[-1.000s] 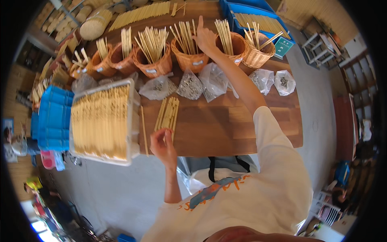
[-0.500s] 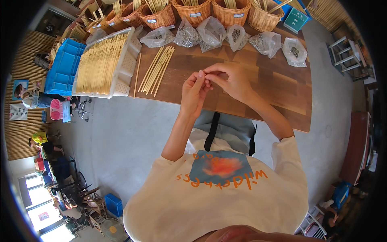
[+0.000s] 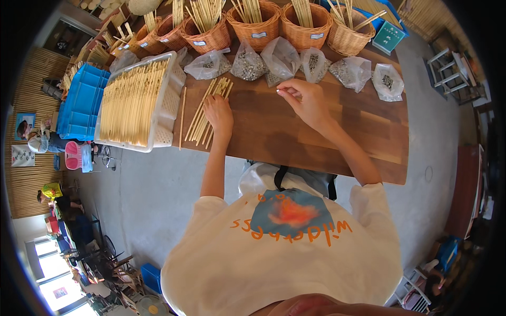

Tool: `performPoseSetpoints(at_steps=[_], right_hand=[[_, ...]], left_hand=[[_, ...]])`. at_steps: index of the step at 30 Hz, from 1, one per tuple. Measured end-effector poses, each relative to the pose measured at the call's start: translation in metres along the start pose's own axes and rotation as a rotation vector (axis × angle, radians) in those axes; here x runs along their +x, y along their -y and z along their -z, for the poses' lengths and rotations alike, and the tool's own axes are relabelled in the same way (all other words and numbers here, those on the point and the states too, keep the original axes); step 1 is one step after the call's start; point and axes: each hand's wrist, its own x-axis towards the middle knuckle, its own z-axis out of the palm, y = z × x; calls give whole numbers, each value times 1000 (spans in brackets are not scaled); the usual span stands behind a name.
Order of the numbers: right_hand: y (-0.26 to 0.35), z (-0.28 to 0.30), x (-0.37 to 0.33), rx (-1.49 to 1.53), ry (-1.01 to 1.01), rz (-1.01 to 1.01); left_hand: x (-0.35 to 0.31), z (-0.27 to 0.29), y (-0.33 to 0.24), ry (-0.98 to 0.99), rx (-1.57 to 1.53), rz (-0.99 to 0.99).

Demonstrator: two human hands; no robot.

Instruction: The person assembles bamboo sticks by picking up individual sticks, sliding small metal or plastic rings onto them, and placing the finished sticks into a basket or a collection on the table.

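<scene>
On the left part of the wooden table, my left hand (image 3: 218, 112) lies over a loose bundle of thin bamboo sticks (image 3: 199, 126), its fingers spread onto their upper ends. No stick is visibly lifted. My right hand (image 3: 304, 101) is raised over the middle of the table, with thumb and index finger pinched on a small whitish piece (image 3: 278, 90), too small to tell its kind. Behind that hand stand open clear plastic bags (image 3: 248, 64) of small grey metallic pieces. A single bamboo stick (image 3: 183, 117) lies apart, left of the bundle.
A white plastic basket (image 3: 169, 100) full of bamboo sticks stands at the left, beside blue crates (image 3: 84, 102). Wicker baskets (image 3: 255, 31) of sticks line the back, with a green sign (image 3: 389, 37) at the right. People (image 3: 51, 190) are farther off at the left.
My hands have parted from their fingertip pinch. The left has moved left onto the bamboo sticks. My right hand stays raised, now showing the small whitish piece.
</scene>
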Motion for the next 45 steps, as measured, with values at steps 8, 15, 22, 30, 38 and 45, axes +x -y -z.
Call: performPoseSetpoints(at_steps=[8, 15, 22, 30, 38, 45], right_hand=[[16, -15, 22, 236, -44, -152], [60, -16, 17, 368, -18, -115], [60, -19, 11, 521, -152, -51], [63, -12, 14, 525, -107, -3], [81, 13, 17, 96, 33, 76], [73, 10, 16, 139, -8, 129]], left_hand=[[-7, 102, -32, 76, -787, 91], [-26, 143, -44, 35, -983, -49], [-24, 140, -48, -162, -1047, -184], [-27, 141, -49, -191, -1002, -214], [-29, 142, -47, -247, -891, -270], [-31, 142, -46, -313, -881, -324]])
